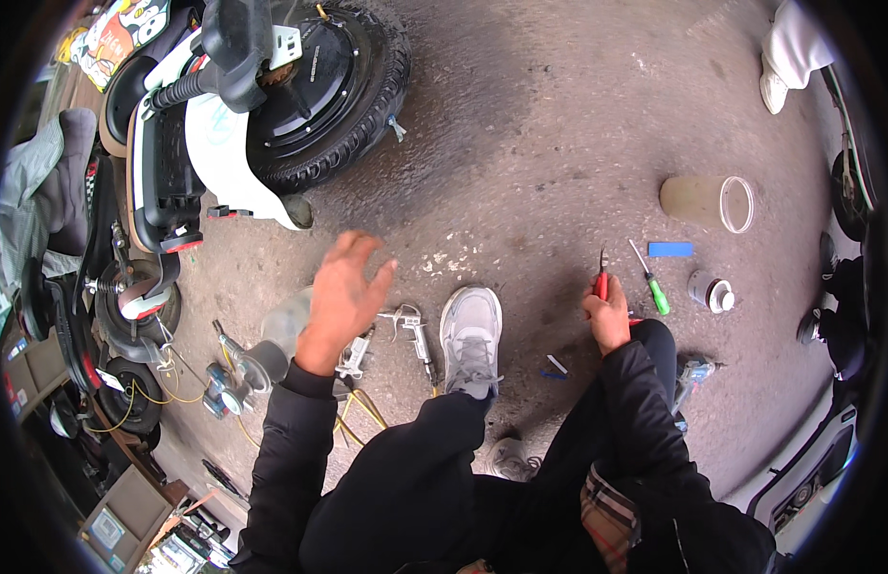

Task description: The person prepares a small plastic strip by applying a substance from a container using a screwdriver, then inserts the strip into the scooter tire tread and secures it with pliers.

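The bare right hand (608,320) has its fingers curled around a pair of red-handled pliers (602,285) with dark metal tips, held above the rough, damp grey-brown ground (530,172) and pointing towards its far edge; whether the tips meet is too small to tell. The bare left hand (346,298) is palm down with its fingers loosely spread and the thumb apart, and nothing shows in its grip.

Just beyond the pliers, towards the ground's right edge, lie a thin screwdriver with a green handle (657,295) and a flat blue rectangular strip (669,250). A small white round tin (710,291) and a cloudy translucent plastic tub (690,201) are farther right.

Near the left wrist are a silver metal trigger gun (415,333) and a clear plastic container (285,323), partly hidden by the hand. Towards the ground's far left corner, a white-and-black scooter (214,143) shows its black, treaded tyre (353,153)
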Available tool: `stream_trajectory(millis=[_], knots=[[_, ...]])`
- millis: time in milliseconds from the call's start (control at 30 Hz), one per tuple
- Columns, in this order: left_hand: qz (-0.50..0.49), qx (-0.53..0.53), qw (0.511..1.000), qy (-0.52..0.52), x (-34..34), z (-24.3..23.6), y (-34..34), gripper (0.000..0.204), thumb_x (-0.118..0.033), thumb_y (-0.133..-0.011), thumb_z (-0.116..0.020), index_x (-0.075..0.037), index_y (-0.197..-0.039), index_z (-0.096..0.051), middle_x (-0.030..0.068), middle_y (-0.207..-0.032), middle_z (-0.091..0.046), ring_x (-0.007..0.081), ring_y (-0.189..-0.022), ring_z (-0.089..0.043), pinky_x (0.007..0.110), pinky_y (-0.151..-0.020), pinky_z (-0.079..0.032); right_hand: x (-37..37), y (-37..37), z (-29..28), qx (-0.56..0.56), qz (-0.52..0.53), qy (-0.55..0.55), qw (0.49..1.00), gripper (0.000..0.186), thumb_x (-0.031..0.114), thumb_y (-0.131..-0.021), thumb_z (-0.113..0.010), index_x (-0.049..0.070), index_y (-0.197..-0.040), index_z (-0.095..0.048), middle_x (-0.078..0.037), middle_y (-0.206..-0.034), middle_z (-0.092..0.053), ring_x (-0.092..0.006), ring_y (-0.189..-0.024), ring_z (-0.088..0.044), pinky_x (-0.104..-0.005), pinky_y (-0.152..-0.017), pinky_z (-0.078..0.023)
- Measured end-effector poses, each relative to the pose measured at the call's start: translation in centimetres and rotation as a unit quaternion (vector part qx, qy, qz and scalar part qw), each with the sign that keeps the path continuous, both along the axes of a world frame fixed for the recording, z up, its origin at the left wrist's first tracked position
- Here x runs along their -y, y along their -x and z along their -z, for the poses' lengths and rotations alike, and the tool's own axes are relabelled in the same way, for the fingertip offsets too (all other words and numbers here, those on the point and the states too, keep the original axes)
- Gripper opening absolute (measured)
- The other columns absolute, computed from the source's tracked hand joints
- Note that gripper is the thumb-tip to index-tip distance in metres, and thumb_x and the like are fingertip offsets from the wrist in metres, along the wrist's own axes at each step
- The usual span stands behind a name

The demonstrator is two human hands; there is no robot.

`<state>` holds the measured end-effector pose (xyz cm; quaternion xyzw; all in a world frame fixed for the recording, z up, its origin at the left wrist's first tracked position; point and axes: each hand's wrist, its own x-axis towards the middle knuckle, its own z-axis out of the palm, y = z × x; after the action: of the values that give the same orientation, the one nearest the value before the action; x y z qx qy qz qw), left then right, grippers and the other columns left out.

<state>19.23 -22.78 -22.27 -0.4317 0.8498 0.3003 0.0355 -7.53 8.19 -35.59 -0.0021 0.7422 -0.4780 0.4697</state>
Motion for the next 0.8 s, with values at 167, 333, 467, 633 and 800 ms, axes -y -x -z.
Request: stream_trajectory(millis=[167, 333, 467, 633, 800], knots=[[0.008, -0.092, 0.976, 0.195, 3.9, -3.4, 3.9, 0.046, -0.014, -0.088, -0.076, 0.003, -0.13, -0.064, 0.0206, -0.14, -0.054, 0.0392, -0.129, -0.049, 0.047, -0.109, -0.043, 0.1, -0.2, 0.6, -0.017, 0.007, 0.016, 1.0, 0.031, 0.0, -0.081, -0.058, 0.001, -0.112, -0.053, -0.004, -0.09, -0.057, -0.0128, -0.073, -0.053, -0.0284, -0.063, -0.045], [0.03, -0.021, 0.977, 0.208, 4.5, -2.9, 5.5, 0.057, -0.014, -0.083, -0.081, 0.008, -0.131, -0.062, 0.0251, -0.142, -0.048, 0.0429, -0.13, -0.045, 0.048, -0.108, -0.044, 0.3, 0.1, -0.1, 0.035, 0.015, 0.012, 0.999, 0.04, -0.002, -0.08, -0.056, 0.001, -0.119, -0.052, -0.006, -0.093, -0.058, -0.0149, -0.076, -0.056, -0.0289, -0.064, -0.045], [0.042, -0.003, 0.98, 0.195, 4.6, -2.9, 5.8, 0.056, -0.018, -0.083, -0.08, 0.004, -0.132, -0.063, 0.0252, -0.146, -0.046, 0.0427, -0.135, -0.043, 0.049, -0.112, -0.041, 0.8, 0.1, -0.3, 0.051, 0.015, 0.013, 0.999, 0.038, -0.001, -0.081, -0.059, 0.0, -0.119, -0.053, -0.005, -0.096, -0.058, -0.015, -0.082, -0.056, -0.0291, -0.072, -0.046], [0.076, 0.005, 0.979, 0.188, 4.5, -2.7, 6.7, 0.057, -0.018, -0.083, -0.081, 0.002, -0.134, -0.064, 0.0256, -0.15, -0.044, 0.0434, -0.138, -0.041, 0.049, -0.114, -0.04, 1.5, -0.1, -0.6, 0.045, -0.006, 0.026, 0.999, 0.045, -0.001, -0.081, -0.057, 0.002, -0.126, -0.054, -0.006, -0.104, -0.06, -0.0164, -0.089, -0.06, -0.0292, -0.075, -0.047], [0.113, -0.014, 0.975, 0.189, 5.1, -2.2, 7.9, 0.058, -0.023, -0.081, -0.082, 0.001, -0.132, -0.066, 0.0269, -0.153, -0.044, 0.0438, -0.138, -0.042, 0.05, -0.115, -0.038, 2.6, -0.4, -1.6, 0.082, -0.026, 0.052, 0.995, 0.047, 0.005, -0.087, -0.063, 0.004, -0.134, -0.055, -0.005, -0.109, -0.061, -0.0143, -0.095, -0.059, -0.0283, -0.08, -0.046]])
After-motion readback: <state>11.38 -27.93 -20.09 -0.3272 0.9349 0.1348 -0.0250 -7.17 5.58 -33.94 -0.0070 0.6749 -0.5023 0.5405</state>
